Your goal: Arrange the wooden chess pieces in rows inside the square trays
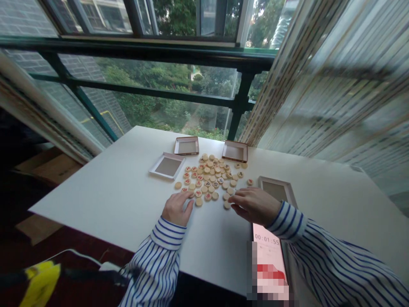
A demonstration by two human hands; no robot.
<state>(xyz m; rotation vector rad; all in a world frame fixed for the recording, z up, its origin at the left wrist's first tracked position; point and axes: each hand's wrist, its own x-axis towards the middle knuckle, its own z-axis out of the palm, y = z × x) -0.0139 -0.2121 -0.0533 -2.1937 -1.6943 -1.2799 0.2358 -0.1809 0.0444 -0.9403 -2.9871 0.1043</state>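
Note:
Many round wooden Chinese chess pieces (pixel 207 177) lie in a loose pile on the white table, some showing red or dark characters, others blank side up. At the pile's near left edge is my left hand (pixel 177 208), its thumb apart from the fingers and its fingertips by a red-marked piece (pixel 198 193). My right hand (pixel 254 204) reaches in from the right, palm down, thumb and fingers apart. Its fingertips are at a blank piece (pixel 226 204) on the near right edge; whether they touch it I cannot tell.
Shallow box parts stand around the pile: a white one (pixel 154 169) at left, two brown-edged ones (pixel 186 152) (pixel 234 158) at the back, another (pixel 291 194) behind my right hand. A phone (pixel 267 251) showing a timer lies by my right forearm. Beyond the table are a railing (pixel 153 87) and curtain (pixel 277 81).

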